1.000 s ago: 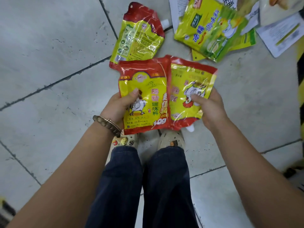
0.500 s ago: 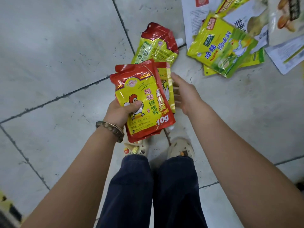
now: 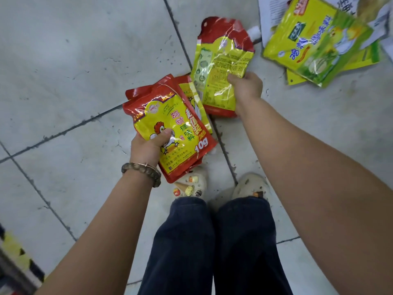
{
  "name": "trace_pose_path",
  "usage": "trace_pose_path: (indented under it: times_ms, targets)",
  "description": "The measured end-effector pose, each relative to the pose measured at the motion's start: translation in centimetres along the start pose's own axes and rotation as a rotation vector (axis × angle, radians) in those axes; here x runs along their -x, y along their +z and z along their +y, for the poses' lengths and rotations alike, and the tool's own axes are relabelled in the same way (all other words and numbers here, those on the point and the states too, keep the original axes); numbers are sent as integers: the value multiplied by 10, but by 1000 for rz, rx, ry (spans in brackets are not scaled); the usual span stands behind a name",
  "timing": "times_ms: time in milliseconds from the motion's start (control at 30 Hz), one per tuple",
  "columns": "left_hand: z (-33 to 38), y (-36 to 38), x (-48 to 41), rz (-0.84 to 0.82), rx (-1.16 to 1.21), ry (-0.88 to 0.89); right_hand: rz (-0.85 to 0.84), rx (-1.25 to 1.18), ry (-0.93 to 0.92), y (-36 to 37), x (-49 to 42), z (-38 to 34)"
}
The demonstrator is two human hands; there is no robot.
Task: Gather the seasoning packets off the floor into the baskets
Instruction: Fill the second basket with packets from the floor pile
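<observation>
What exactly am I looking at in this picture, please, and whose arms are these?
There is no machine: a camera worn on a person's head looks down, so they are the wearer's own. The left hand holds two stacked red-and-yellow chicken seasoning packets. The right hand grips a red-and-yellow spouted pouch by its edge. Green-and-yellow seasoning packets lie on the grey tiled floor at the upper right.
</observation>
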State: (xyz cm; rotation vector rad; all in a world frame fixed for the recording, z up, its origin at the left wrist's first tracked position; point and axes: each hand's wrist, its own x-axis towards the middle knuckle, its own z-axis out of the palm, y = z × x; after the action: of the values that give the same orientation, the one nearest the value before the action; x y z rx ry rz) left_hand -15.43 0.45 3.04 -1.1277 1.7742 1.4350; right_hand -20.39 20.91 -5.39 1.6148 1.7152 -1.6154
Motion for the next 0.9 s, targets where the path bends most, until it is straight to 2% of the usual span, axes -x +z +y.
trace_pose_path:
  times_ms: [100,267,567,733,900]
  targets:
    - [7,-2,13,0,-30,15,-59,-86,1,-34,21,13]
    - [29,4,65,-128,-116,53,-10,-215,-4,-123,98,30]
    - [58,36,222,-578,-559,127,274,-441,89,-296,274,79]
    - [32,74,312,-691,-633,95,355,-525,99,-383,340,125]
    - [-42,126,414,-802,-694,123,476,-608,52,-485,395,185]
